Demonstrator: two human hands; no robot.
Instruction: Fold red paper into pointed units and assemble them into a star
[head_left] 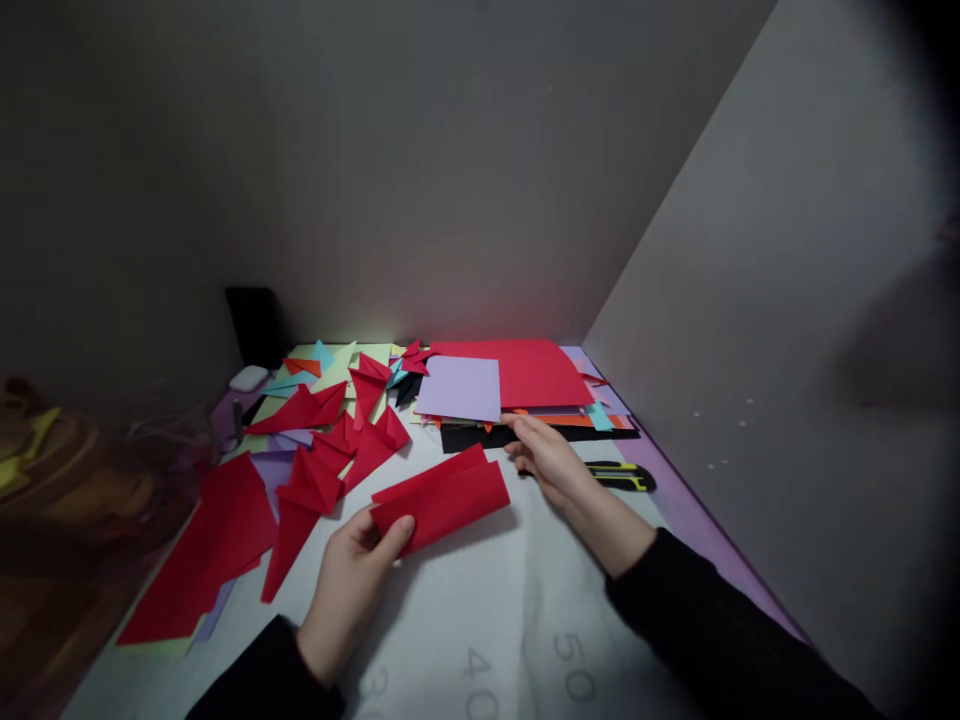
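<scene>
A folded sheet of red paper (450, 505) is pinched at its left end by my left hand (360, 570), thumb on top. It is held just above the white mat (465, 610). My right hand (547, 458) is apart from that paper, with its fingers partly extended near the front edge of a paper stack; nothing shows in them. A utility knife (626, 476) in black and yellow lies beside my right wrist, partly hidden behind it. The stack carries a lilac square (461, 387) and a large red sheet (536, 372) on top.
Several folded red paper pieces (319, 480) are heaped at left, over coloured scraps. Red sheets (206, 550) lie at the mat's left edge. A dark upright object (255, 325) and a small white case (249, 378) stand behind. Walls (750, 370) close off the back and right.
</scene>
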